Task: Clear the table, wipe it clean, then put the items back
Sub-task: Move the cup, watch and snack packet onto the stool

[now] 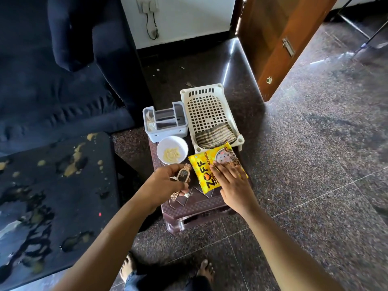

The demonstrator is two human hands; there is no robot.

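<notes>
A small brown plastic table (189, 204) stands on the floor in front of me. My left hand (165, 183) is shut on a gold wristwatch (183, 175) with a dark face, held just above the table's left side. My right hand (233, 181) lies flat, fingers spread, on a yellow snack packet (204, 171). Behind them sit a white bowl (172, 152) with pale food pieces, a grey organiser box (164, 122), and a cream perforated basket (207, 110) holding a folded striped cloth (215, 136).
A dark blue sofa (63, 80) fills the left, with a dark stained cushion (52, 196) beside the table. An open wooden door (281, 45) stands at the back right. Speckled granite floor (315, 154) stretches to the right. My bare feet (206, 269) show below.
</notes>
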